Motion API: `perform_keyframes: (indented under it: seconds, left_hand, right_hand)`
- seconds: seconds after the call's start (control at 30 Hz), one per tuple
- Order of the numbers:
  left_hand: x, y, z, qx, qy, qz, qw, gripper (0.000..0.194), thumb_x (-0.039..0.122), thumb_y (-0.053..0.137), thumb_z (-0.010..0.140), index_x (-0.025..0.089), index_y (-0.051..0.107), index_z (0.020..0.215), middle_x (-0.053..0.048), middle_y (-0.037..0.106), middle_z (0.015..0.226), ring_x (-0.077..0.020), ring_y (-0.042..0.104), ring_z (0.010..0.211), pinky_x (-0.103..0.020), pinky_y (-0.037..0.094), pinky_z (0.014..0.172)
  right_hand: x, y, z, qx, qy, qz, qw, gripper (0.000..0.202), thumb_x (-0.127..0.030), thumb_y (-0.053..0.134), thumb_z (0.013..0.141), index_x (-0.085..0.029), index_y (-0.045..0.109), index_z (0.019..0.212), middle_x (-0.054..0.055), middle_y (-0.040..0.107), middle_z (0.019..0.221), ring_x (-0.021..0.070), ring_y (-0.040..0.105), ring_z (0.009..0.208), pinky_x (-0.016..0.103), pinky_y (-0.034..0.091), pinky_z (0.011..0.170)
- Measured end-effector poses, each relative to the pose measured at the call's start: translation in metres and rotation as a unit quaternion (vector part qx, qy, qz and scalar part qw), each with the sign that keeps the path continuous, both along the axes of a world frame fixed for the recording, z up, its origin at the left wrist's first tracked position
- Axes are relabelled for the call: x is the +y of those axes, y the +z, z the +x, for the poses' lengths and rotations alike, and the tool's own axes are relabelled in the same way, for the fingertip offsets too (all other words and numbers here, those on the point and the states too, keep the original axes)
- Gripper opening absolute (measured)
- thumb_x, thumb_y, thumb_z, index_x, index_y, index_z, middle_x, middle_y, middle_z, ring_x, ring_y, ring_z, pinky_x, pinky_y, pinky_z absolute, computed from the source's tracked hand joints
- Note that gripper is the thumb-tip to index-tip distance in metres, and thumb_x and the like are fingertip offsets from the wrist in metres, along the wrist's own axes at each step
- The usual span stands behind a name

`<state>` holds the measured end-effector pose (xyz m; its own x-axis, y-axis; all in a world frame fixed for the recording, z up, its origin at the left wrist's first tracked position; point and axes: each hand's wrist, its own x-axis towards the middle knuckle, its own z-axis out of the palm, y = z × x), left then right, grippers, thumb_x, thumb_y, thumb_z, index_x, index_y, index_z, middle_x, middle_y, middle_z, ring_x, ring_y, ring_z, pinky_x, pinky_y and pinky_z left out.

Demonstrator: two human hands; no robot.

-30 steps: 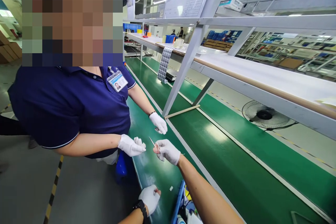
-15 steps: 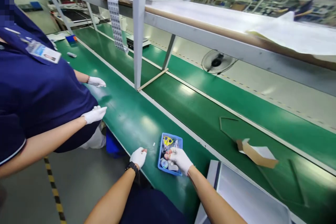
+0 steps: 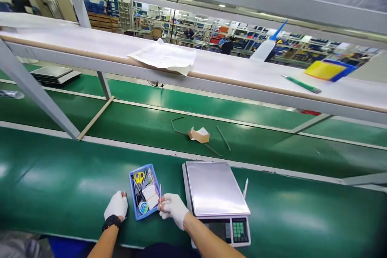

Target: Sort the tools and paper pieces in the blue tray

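Note:
Both my hands wear white gloves and rest on the green bench (image 3: pixel 60 177). My right hand (image 3: pixel 172 206) pinches thin metal tweezers (image 3: pixel 160 190), their tips pointing up, just right of a small blue tray (image 3: pixel 132 193) with yellow-handled scissors, a tape roll and small tools. My left hand (image 3: pixel 116 205) lies left of the tray, loosely curled, with a tiny pale piece at its fingertips. A black watch sits on the left wrist.
A digital scale with a steel platter (image 3: pixel 213 187) stands right of the tray. A small cardboard box (image 3: pixel 198 134) lies on the green conveyor. The white shelf (image 3: pixel 229 73) above carries papers, a green pen, a bottle and a yellow-blue bin.
The view has swung right, so the co-worker in the navy shirt has left the frame. My right hand, which held the tweezers out towards that person, has come down beside the blue tray.

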<state>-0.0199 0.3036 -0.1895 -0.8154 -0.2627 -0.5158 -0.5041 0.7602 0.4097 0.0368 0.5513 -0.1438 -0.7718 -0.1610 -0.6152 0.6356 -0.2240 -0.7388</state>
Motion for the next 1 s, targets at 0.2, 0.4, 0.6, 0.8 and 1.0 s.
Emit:
perform_keyframes:
  seconds: [0.2, 0.4, 0.6, 0.8, 1.0]
  left_hand:
    - [-0.008, 0.015, 0.007, 0.045, 0.125, 0.098, 0.986, 0.023, 0.033, 0.04, 0.088, 0.021, 0.047, 0.07, -0.008, 0.059, 0.074, -0.026, 0.06, 0.08, -0.036, 0.042, 0.074]
    - [0.021, 0.054, 0.032, 0.126, 0.252, 0.33, 0.901, 0.037, 0.055, 0.059, 0.07, 0.019, 0.05, 0.075, 0.0, 0.051, 0.068, -0.012, 0.046, 0.057, -0.025, 0.034, 0.055]
    - [0.049, 0.085, 0.041, 0.129, 0.295, 0.494, 0.808, 0.057, 0.053, 0.077, 0.056, 0.016, 0.053, 0.092, 0.0, 0.057, 0.072, -0.0072, 0.045, 0.052, -0.022, 0.03, 0.052]
    - [0.053, 0.119, 0.043, 0.14, 0.327, 0.579, 0.734, 0.054, 0.054, 0.081, 0.064, 0.018, 0.045, 0.085, -0.005, 0.065, 0.086, -0.0076, 0.055, 0.058, -0.02, 0.035, 0.053]
    - [0.059, 0.143, 0.044, 0.138, 0.331, 0.688, 0.631, 0.045, 0.039, 0.085, 0.067, 0.018, 0.048, 0.083, -0.002, 0.062, 0.083, -0.0109, 0.058, 0.065, -0.023, 0.043, 0.06]
  right_hand:
    - [0.013, 0.014, 0.003, -0.014, -0.005, -0.018, 1.0, 0.04, -0.029, 0.076, 0.048, -0.014, 0.06, 0.082, 0.0, 0.059, 0.066, 0.0099, 0.053, 0.055, 0.019, 0.037, 0.05]
    - [0.0, 0.011, 0.005, -0.004, 0.058, -0.086, 0.995, 0.051, -0.044, 0.092, 0.051, -0.016, 0.063, 0.081, 0.0, 0.057, 0.067, 0.0095, 0.049, 0.056, 0.021, 0.036, 0.05]
    - [-0.026, 0.015, -0.003, -0.014, 0.125, -0.134, 0.983, 0.052, -0.049, 0.095, 0.048, -0.017, 0.069, 0.079, 0.002, 0.056, 0.066, 0.0137, 0.049, 0.055, 0.026, 0.036, 0.047]
    - [-0.033, 0.055, -0.007, -0.005, 0.195, -0.156, 0.968, 0.048, -0.046, 0.092, 0.059, -0.014, 0.066, 0.084, 0.002, 0.056, 0.068, 0.0127, 0.052, 0.059, 0.023, 0.036, 0.05]
    - [-0.039, 0.077, -0.002, 0.038, 0.214, -0.186, 0.958, 0.053, -0.047, 0.093, 0.054, -0.014, 0.06, 0.08, 0.001, 0.056, 0.061, 0.0112, 0.052, 0.051, 0.021, 0.035, 0.045]
